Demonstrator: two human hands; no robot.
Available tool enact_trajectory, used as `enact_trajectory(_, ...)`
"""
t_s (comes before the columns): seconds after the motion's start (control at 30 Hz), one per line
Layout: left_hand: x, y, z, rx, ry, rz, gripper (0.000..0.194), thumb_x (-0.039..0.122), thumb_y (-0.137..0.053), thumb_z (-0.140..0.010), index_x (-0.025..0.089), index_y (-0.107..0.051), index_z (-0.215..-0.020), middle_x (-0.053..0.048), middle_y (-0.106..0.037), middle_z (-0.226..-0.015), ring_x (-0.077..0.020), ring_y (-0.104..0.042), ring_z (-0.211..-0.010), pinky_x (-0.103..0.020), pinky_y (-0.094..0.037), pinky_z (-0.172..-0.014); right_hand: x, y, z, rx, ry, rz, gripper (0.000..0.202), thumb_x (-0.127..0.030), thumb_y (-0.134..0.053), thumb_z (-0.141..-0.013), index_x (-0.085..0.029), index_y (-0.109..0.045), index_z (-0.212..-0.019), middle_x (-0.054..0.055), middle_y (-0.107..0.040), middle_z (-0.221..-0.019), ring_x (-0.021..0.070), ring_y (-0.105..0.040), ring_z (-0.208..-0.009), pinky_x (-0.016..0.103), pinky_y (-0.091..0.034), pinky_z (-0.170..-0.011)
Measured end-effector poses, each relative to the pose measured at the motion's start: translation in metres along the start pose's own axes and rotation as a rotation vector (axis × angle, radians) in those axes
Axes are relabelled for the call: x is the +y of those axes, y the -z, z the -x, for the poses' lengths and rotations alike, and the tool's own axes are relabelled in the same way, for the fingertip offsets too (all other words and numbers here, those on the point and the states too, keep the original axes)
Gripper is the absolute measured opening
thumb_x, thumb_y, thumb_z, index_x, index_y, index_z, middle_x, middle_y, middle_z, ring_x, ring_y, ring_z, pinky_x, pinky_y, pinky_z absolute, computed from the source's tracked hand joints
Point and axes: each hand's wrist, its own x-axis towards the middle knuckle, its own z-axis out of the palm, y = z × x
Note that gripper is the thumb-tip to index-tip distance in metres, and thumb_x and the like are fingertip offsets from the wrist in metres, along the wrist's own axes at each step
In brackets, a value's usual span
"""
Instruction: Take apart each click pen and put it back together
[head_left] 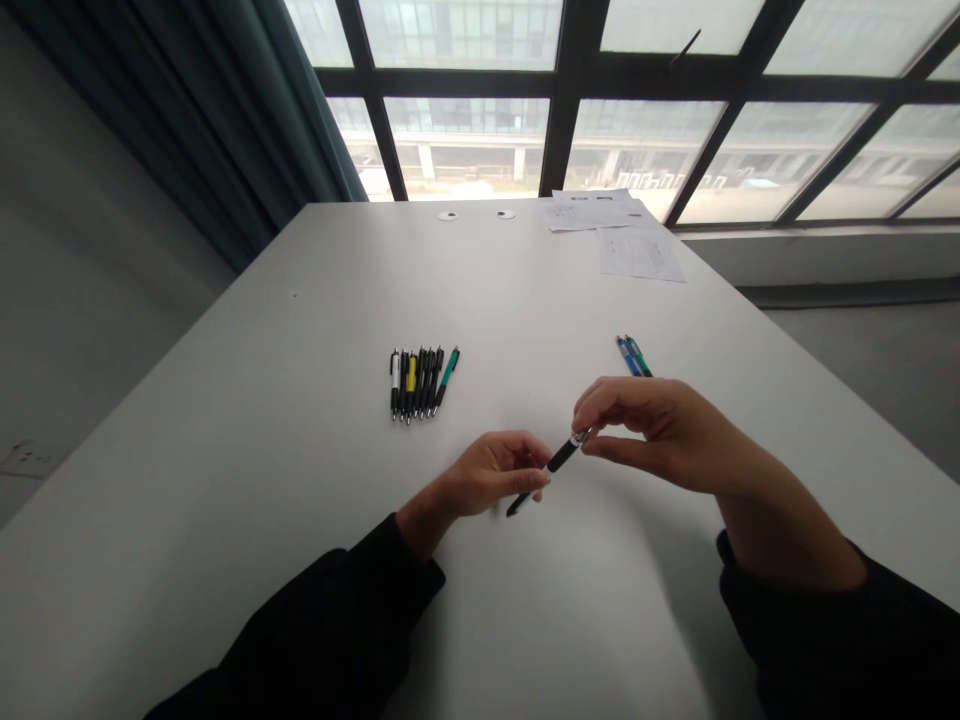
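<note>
A dark pen (564, 453) with a pale middle is held slantwise above the table, between both hands. My left hand (499, 470) pinches it around the middle, thumb in front. At the upper end, the fingertips of my right hand (660, 430) close on its silvery tip. To the left, several pens (412, 385) lie side by side in a row, mostly black, with one white, one yellow and one green. Beyond my right hand lie a blue pen (627, 355) and a green pen (637, 355), their near ends hidden by the hand.
The white table (247, 440) reaches back to the window (472, 140). Printed papers (637, 250) lie at its far right corner. Two round white discs (448, 216) are near the back edge. A dark curtain (225, 110) hangs at the left.
</note>
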Motion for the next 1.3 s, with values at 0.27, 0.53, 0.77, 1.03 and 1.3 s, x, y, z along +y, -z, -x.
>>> enact_trajectory(0.27,-0.001,0.000,0.000,-0.023,0.013,0.001,0.038,0.038,-0.089,-0.074,0.010,-0.068,-0.089,0.000,-0.065,-0.071,-0.0086,-0.060,-0.060,-0.022,-0.051,-0.060,-0.001,0.004,0.001,-0.060,-0.087,0.160,0.014,-0.032,-0.072,-0.091,-0.018,-0.072,-0.096,0.007,-0.075,-0.091,0.0186,-0.071,-0.083,0.032,-0.058,-0.078)
enact_trajectory(0.53,0.000,-0.001,0.002,-0.042,0.045,-0.010,0.038,0.039,-0.088,-0.075,0.010,-0.067,-0.088,0.000,-0.065,-0.069,-0.0088,-0.061,-0.058,-0.022,-0.050,-0.059,-0.001,0.005,0.000,-0.083,-0.183,0.210,0.024,-0.041,-0.075,-0.087,-0.017,-0.075,-0.090,0.005,-0.077,-0.083,0.0168,-0.070,-0.074,0.029,-0.054,-0.072)
enact_trajectory(0.77,0.002,-0.003,0.001,-0.042,0.052,-0.017,0.037,0.038,-0.087,-0.076,0.010,-0.065,-0.087,0.001,-0.064,-0.068,-0.0082,-0.059,-0.056,-0.022,-0.049,-0.058,0.004,-0.005,-0.004,-0.132,-0.224,0.453,0.054,-0.052,-0.056,-0.099,-0.017,-0.058,-0.057,0.000,-0.057,-0.053,0.0106,-0.047,-0.050,0.027,-0.036,-0.052)
enact_trajectory(1.03,-0.001,0.001,0.003,-0.027,0.070,-0.035,0.040,0.041,-0.088,-0.074,0.010,-0.067,-0.089,0.000,-0.064,-0.068,-0.0084,-0.059,-0.057,-0.021,-0.048,-0.057,0.001,0.003,0.001,-0.082,-0.157,0.223,0.024,-0.041,-0.073,-0.089,-0.019,-0.068,-0.096,0.005,-0.072,-0.092,0.0160,-0.065,-0.076,0.027,-0.052,-0.071)
enact_trajectory(1.3,0.002,-0.001,0.003,-0.027,0.075,-0.027,0.041,0.042,-0.088,-0.074,0.011,-0.065,-0.088,0.002,-0.063,-0.068,-0.0076,-0.058,-0.057,-0.021,-0.048,-0.057,0.001,-0.001,-0.002,-0.089,-0.215,0.305,0.029,-0.047,-0.068,-0.092,-0.018,-0.068,-0.088,0.002,-0.067,-0.072,0.0146,-0.059,-0.064,0.026,-0.045,-0.060)
